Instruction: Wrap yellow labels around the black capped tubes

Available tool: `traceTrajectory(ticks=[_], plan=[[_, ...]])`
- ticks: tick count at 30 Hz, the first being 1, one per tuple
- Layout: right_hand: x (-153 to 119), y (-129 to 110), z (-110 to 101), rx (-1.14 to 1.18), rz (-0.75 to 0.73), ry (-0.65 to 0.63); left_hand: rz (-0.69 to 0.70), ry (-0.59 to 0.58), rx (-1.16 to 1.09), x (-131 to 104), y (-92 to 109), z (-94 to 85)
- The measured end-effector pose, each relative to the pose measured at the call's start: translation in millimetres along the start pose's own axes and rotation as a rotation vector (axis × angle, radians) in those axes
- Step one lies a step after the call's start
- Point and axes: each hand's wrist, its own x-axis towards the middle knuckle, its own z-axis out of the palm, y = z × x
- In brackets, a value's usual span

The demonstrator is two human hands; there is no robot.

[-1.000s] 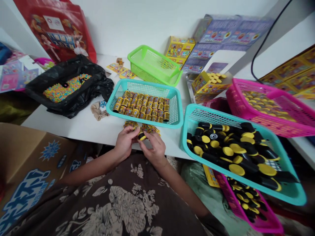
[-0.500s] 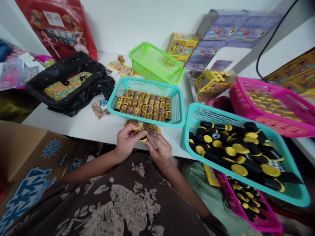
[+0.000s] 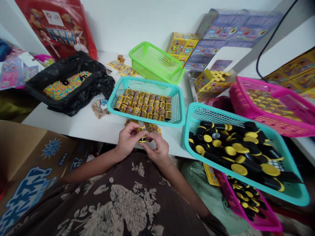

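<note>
While the left hand (image 3: 126, 139) pinches a small black-and-yellow cylinder (image 3: 142, 139) between thumb and fingers by the near edge of the table (image 3: 173, 139), the right hand's (image 3: 157, 150) fingers curl close beside it, contact unclear. It looks light, stiff and perhaps slippery, best held by its rounded sides.

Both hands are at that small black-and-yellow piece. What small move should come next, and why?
Probably have the right hand smooth the printed wrap around the small canister in the left hand: the wrap seems to stand up at the top, though fingers hide much, while the canisters in the teal basket just beyond wear theirs snugly.
</note>
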Motion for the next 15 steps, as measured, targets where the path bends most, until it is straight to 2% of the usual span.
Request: traceTrajectory(ticks=[4, 9, 12, 15], plan=[[-0.9, 2.0, 1.1, -0.056, -0.005, -0.039, -0.060, -0.026, -0.113, 1.6, -2.8, -0.8], [-1.1, 2.8, 0.8, -0.119, -0.039, -0.038, -0.103, -0.088, -0.105, 1.5, 0.9, -2.9], [-0.9, 4.5, 0.0, -0.158, -0.044, 0.006, -0.244, -0.102, -0.124, -0.4, 5.0, -5.4], [-0.4, 6.3, -0.7, -0.171, -0.037, 0.030, -0.428, -0.170, -0.157, -3.7, 7.1, -8.6]])
